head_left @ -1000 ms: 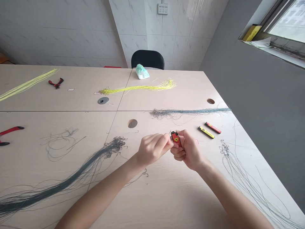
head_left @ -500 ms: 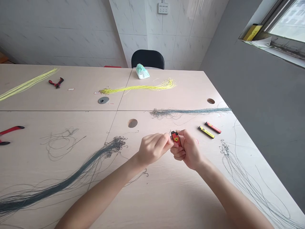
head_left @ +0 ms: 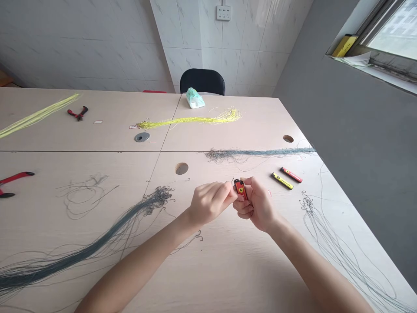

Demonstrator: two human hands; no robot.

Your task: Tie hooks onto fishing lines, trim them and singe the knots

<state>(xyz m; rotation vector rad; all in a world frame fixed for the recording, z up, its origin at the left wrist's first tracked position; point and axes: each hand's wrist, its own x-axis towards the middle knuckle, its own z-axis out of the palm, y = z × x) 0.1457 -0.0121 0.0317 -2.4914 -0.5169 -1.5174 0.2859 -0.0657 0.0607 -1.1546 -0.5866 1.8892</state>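
Just above the middle of the frame, the right hand (head_left: 257,205) curled around a red lighter (head_left: 240,189), its fingers folded under the lighter's lower end and its thumb pressed along one side. The left hand (head_left: 210,203) came in from the lower left with its fingers pressed together, their tips (head_left: 229,191) touching or just beside the lighter; whatever they pinched was hidden. A thin dark wire end (head_left: 233,179) stuck up just beside the lighter's top.

Right of the hands lay a yellow lighter (head_left: 282,181) and a second red lighter (head_left: 291,174), side by side on the pale wood-grain table (head_left: 228,269). Above them stretched a grey-green bundle of fine line (head_left: 257,152), and a looser one (head_left: 339,248) spread toward the lower right. A larger bundle (head_left: 97,243) swept from the lower left up to a tangled end near the left hand. Higher up lay a yellow bundle (head_left: 192,122). Small red-handled pliers (head_left: 77,113) sat at the upper left, and another red-handled tool (head_left: 14,177) reached in from the left edge
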